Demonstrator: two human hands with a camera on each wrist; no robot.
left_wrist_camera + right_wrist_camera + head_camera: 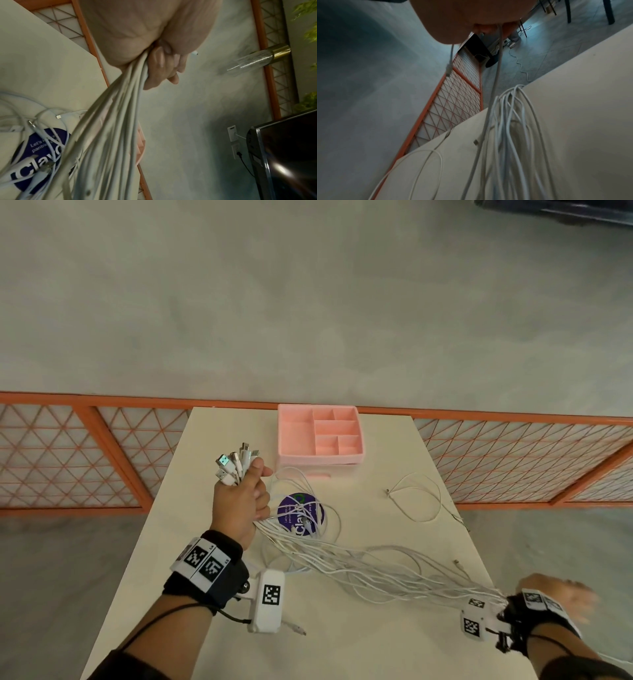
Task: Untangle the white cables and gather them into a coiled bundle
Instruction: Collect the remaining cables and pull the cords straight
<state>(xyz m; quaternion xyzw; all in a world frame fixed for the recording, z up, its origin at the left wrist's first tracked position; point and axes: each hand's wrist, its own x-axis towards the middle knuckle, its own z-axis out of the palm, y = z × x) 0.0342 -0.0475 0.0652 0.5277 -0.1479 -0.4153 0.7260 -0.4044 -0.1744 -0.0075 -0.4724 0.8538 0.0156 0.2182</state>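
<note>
My left hand grips several white cables just below their plug ends, which fan out above my fist. From there the strands run low across the table to my right hand, blurred at the table's right front corner. In the left wrist view my curled fingers squeeze the thick bundle. The right wrist view shows the cables looping below, and one strand rising into my right hand. One more white cable lies loose on the right.
A pink divided organiser stands at the far edge of the cream table. A purple round sticker lies under slack cable loops. A loose plug rests near the front. An orange mesh fence runs behind the table.
</note>
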